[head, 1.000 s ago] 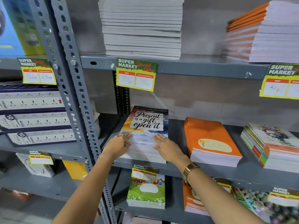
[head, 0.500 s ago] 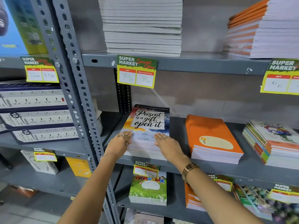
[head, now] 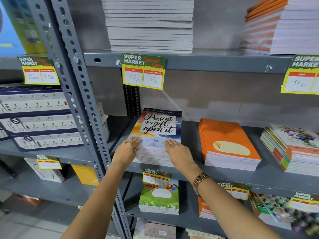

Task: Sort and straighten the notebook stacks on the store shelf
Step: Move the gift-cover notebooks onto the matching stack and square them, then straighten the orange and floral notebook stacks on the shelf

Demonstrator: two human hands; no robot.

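Note:
A stack of notebooks with a "Present is a gift, open it" cover (head: 158, 125) lies on the middle grey shelf (head: 189, 135). My left hand (head: 126, 150) presses flat against the stack's near left corner, fingers on the cover. My right hand (head: 178, 152) lies flat on the near right corner, fingers spread on the top cover. Neither hand grips a notebook. To the right sit an orange notebook stack (head: 226, 144) and a mixed-colour stack with a floral cover (head: 291, 147).
A perforated steel upright (head: 77, 94) stands just left of my left arm. Boxed power strips (head: 38, 118) fill the left shelf. White and orange-spined stacks (head: 150, 25) sit on the upper shelf. Price tags (head: 143, 71) hang from shelf edges. More notebooks (head: 159, 197) lie below.
Both hands have stayed on the near corners of the stack, sliding slightly forward on it. The view has shifted a little downward and closer.

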